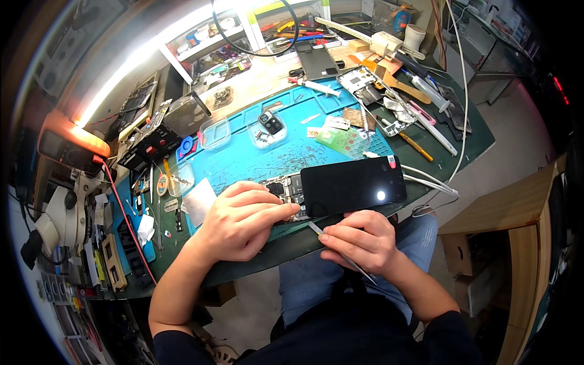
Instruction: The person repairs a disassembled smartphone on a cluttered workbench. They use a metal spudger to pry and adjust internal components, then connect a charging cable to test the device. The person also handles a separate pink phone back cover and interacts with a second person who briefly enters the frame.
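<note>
An opened smartphone lies near the mat's front edge with its inner boards bare. Its black screen panel is turned out to the right, bearing a small red and white sticker at the far corner. My left hand rests over the phone's left end. Its index finger stretches out and presses on the inner parts beside the screen's edge; nothing is seen in its grasp. Just in front of the screen, my right hand pinches a slim silvery metal tool whose flat blade-like tip points toward the phone.
Beyond the phone, a blue work mat carries a clear tray with a camera module. Syringes, phone frames and a brush crowd the far right. An orange multimeter stands left. White cables hang over the right edge.
</note>
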